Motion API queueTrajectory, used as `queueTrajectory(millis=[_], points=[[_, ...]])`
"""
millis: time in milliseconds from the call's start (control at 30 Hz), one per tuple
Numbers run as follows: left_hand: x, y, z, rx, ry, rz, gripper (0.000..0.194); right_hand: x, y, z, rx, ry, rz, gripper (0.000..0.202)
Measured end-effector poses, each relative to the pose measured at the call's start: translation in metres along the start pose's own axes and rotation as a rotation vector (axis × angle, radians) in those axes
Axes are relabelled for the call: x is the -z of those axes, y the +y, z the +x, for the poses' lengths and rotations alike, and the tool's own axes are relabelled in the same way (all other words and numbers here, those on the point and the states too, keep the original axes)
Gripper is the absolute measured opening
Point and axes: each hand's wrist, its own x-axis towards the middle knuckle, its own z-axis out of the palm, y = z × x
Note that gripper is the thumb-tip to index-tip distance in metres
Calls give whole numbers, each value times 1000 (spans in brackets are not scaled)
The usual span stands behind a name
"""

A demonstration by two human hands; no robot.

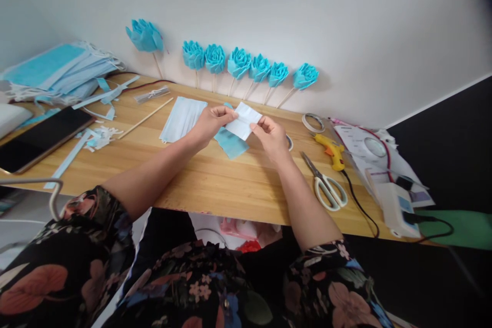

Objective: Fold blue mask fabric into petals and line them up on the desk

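A small white sheet [243, 121] is stretched between my two hands above the table. My left hand [213, 122] pinches its left edge between thumb and fingers. At its right edge, my right hand [271, 136] holds it in a pinch too. Beneath the sheet lies a blue piece of fabric [232, 144], partly covered. Just left of my left hand rests a stack of pleated pale blue sheets [183, 119]. A roll of tape [289, 142] is partly hidden behind my right hand.
Several blue fabric flowers [239, 63] on sticks lean on the wall. Scissors [329, 189], a yellow glue gun [331, 151] and a power strip [397, 210] lie right. At left are a phone [46, 138], face masks [57, 69], scraps [100, 137] and a stick [146, 118].
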Motion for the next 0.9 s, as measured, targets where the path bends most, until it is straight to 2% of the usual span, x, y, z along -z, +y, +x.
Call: queueTrajectory(millis=[200, 400, 533, 667, 833, 900], points=[[1, -3, 4, -27, -2, 61, 18, -2, -2, -1, -11, -12, 84, 27], [2, -6, 4, -48, -50, -96, 11, -2, -2, 2, -16, 33, 128, 32], [3, -6, 3, -32, -59, -111, 6, 1, -5, 0, -12, 3, 112, 23], [1, -1, 0, -37, -26, -17, 9, 3, -6, -2, -32, -34, 171, 25], [-1, 1, -1, -68, -21, 45, 8, -1, 1, -1, 2, -7, 66, 29], [-2, 0, -1, -77, -12, 28, 18, -3, 3, -1, -1, -32, 73, 36]])
